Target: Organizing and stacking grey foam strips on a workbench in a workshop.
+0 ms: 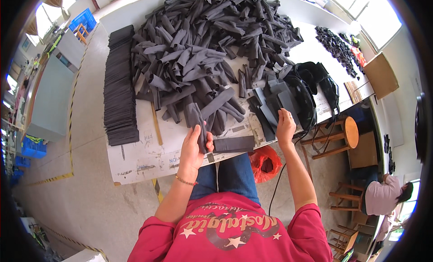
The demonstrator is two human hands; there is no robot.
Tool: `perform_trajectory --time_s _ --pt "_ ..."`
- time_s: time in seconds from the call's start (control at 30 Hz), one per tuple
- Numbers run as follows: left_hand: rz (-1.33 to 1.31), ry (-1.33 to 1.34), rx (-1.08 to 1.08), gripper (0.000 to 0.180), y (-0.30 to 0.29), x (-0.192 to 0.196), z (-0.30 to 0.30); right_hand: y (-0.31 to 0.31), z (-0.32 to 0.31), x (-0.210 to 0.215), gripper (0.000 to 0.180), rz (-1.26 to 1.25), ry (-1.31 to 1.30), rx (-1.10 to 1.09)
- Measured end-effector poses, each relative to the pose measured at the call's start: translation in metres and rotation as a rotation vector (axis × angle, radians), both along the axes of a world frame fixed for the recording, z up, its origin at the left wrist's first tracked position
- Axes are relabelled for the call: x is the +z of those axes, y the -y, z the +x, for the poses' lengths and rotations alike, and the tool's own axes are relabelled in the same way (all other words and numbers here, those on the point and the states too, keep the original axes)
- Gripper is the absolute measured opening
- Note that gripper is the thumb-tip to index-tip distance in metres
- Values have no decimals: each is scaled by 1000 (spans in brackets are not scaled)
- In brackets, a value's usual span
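Observation:
My left hand (194,147) is closed around a dark grey fabric sleeve (195,117), which points away from me over the table's front edge. To the right, my right hand (286,129) has its fingers pinched together at the near edge of some flat grey pieces (285,99); whether one is between the fingertips is hidden. A flat dark strip (233,144) lies by the table edge, between my hands. Beyond them rises a large heap of loose dark grey fabric sleeves (194,59).
A tall row of stacked dark fabric pieces (120,86) runs along the table's left side. Black bags or covers (306,88) lie at right, near a wooden stool (350,132). A red plastic bag (265,165) sits below the table edge. Another person (383,196) sits far right.

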State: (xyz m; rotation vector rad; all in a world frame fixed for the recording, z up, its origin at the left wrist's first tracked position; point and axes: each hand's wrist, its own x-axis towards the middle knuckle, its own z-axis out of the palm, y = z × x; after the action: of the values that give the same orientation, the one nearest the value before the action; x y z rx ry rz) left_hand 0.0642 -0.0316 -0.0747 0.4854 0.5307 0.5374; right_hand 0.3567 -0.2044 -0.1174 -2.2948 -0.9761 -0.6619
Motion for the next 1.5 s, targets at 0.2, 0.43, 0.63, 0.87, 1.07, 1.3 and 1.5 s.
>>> perform_trajectory --time_s 0.2,0.43,0.63,0.87,1.07,1.3,1.5 --pt "-56 140 5 40 -1 -2 0 -12 -4 32 18 429 -497 84" --pt "-112 244 90 41 -5 12 0 -22 -40 63 15 366 -933 428" --pt "35 114 113 37 -11 18 -2 -26 -109 95 30 27 -604 618" --pt "7 38 154 31 -19 15 -8 -31 -143 100 49 -56 -459 795" --pt "25 89 65 32 -22 11 -7 -35 -156 109 35 -77 -320 780" --pt "30 -10 132 25 -20 9 -6 -32 -153 110 30 -89 -264 783" --pt "8 -2 114 24 -18 11 -4 -37 -154 116 29 -80 -224 797"
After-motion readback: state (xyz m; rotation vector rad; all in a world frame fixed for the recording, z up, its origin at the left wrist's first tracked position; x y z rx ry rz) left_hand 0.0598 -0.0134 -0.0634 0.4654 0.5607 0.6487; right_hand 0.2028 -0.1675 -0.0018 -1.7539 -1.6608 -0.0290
